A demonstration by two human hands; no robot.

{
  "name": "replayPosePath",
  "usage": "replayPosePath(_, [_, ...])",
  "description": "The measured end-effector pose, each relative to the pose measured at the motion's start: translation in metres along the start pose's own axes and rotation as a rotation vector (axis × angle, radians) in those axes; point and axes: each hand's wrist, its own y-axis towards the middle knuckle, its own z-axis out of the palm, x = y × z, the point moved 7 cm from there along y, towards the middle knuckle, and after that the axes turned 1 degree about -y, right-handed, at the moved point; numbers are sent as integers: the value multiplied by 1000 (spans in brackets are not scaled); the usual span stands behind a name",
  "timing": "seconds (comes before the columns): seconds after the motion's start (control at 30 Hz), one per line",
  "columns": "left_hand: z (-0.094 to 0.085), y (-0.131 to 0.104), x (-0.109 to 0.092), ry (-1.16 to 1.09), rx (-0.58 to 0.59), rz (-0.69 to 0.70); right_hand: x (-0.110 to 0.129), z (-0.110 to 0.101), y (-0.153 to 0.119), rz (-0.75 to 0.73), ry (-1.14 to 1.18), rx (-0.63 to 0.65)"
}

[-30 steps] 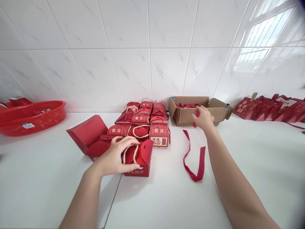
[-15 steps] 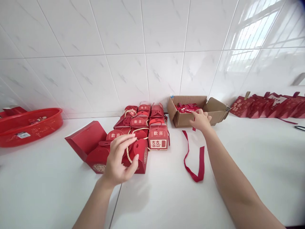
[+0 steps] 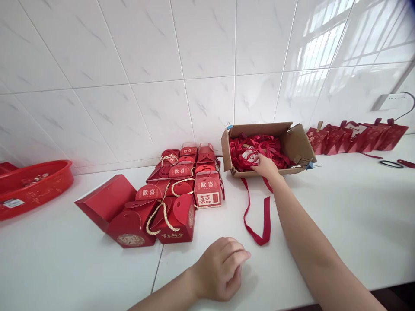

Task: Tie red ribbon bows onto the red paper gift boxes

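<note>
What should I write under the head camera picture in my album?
Right hand among red ribbons in a cardboard box, left hand loosely curled near red gift boxes.

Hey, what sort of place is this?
Probably an indoor work area, though whether it's a home or a workshop I can't tell. A white table stands against a tiled wall, with red gift boxes and a cardboard box of red ribbons on it.

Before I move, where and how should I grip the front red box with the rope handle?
Probably pinch the rope handle with your left hand, from the front: it drapes over the near face of the red box, while other boxes crowd its back and left.
</note>
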Motion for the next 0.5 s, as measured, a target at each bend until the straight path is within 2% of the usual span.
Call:
replayPosePath(0.17, [3,-2,3,-27,32,-31,-9,3,8,21,62,-40])
replayPosePath(0.37, [9,-6,8,-59,96,-90,-35,10,10,169,79,-74])
replayPosePath(0.5, [9,-8,12,-72,109,-120,-34,13,3,210,45,-112])
